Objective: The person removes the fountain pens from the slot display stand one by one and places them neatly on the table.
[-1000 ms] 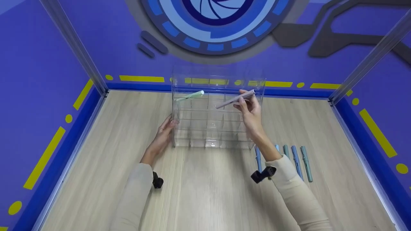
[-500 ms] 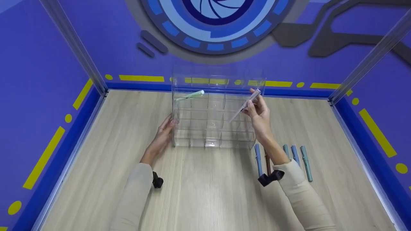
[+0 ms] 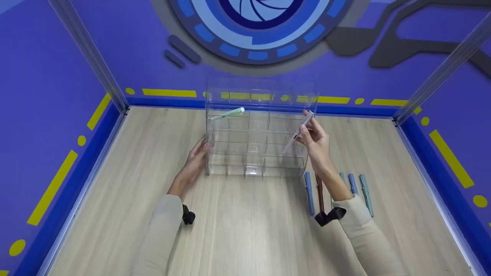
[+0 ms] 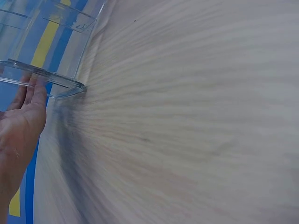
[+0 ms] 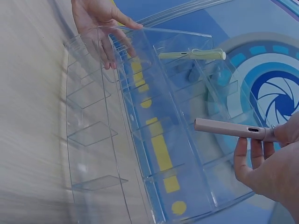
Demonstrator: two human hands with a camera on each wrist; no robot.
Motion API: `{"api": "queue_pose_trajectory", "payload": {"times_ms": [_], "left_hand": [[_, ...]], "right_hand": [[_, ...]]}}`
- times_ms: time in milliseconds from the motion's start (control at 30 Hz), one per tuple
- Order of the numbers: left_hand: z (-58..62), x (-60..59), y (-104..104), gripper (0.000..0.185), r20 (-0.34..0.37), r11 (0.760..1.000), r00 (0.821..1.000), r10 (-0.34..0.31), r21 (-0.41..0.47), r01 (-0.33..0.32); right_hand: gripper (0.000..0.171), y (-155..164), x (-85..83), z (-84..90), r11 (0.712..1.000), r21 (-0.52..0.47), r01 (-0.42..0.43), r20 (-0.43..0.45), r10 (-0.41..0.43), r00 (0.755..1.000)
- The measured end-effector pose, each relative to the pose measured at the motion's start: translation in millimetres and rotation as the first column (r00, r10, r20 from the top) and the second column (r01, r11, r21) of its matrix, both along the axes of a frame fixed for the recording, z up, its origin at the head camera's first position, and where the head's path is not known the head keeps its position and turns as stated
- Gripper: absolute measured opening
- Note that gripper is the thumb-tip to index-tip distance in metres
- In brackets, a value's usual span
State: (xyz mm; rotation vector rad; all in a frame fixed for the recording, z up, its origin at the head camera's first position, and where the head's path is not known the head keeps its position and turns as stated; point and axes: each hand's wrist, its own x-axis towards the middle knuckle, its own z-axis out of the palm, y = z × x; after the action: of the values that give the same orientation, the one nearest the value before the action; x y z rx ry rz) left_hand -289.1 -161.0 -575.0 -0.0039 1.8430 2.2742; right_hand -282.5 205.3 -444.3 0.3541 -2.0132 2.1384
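A clear acrylic organizer [image 3: 236, 161] with rows of compartments stands on the table. My left hand [image 3: 195, 159] rests its fairly straight fingers against the organizer's left side. In the right wrist view that left hand [image 5: 100, 23] shows through the clear panel. My right hand [image 3: 318, 149] pinches a pale pinkish-lilac pen [image 3: 294, 136] between thumb and fingers, tilted in front of the organizer's right part. Seen from the right wrist, the pen [image 5: 224, 127] points toward the compartments. A light green pen [image 3: 229, 113] leans in an upper left compartment.
On the table at right lie a blue pen [image 3: 310, 195], a brown pen [image 3: 320, 191], another blue pen [image 3: 353, 184] and a teal pen [image 3: 366, 195]. My right forearm partly covers this row. A purple-blue wall [image 3: 168, 76] stands behind the organizer.
My right hand has moved right and slightly down with the pinkish-lilac pen, which has turned steeper. More of the brown pen shows. My left hand has stayed in place.
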Motion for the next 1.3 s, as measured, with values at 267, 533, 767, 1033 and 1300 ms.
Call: {"api": "queue_pose_trajectory", "payload": {"times_ms": [267, 533, 767, 1033, 1300], "left_hand": [[0.5, 1.4, 0, 0.068, 0.005, 1.000, 1.000, 0.011, 0.014, -0.011], [2.9, 2.5, -2, 0.064, -0.016, 1.000, 1.000, 0.007, -0.010, -0.007], [0.6, 0.9, -2, 0.066, -0.023, 1.000, 1.000, -0.006, -0.007, 0.006], [0.7, 1.6, -1, 0.066, -0.005, 1.000, 1.000, -0.010, -0.008, 0.010], [0.7, 1.3, -1, 0.065, -0.021, 1.000, 1.000, 0.000, 0.005, 0.000]], "right_hand": [[0.043, 13, 4.9, -7.1, 0.999, 0.033, -0.001, -0.009, 0.002, 1.000], [0.043, 24, 9.7, -12.9, 0.999, 0.045, -0.007, 0.014, 0.006, 1.000], [0.044, 32, 13.5, -13.4, 0.999, 0.048, -0.019, 0.033, 0.018, 0.999], [0.043, 51, 18.5, -18.6, 0.997, 0.080, 0.003, 0.068, -0.009, 0.998], [0.046, 72, 24.0, -19.7, 0.994, 0.104, 0.043, 0.115, -0.055, 0.992]]}}
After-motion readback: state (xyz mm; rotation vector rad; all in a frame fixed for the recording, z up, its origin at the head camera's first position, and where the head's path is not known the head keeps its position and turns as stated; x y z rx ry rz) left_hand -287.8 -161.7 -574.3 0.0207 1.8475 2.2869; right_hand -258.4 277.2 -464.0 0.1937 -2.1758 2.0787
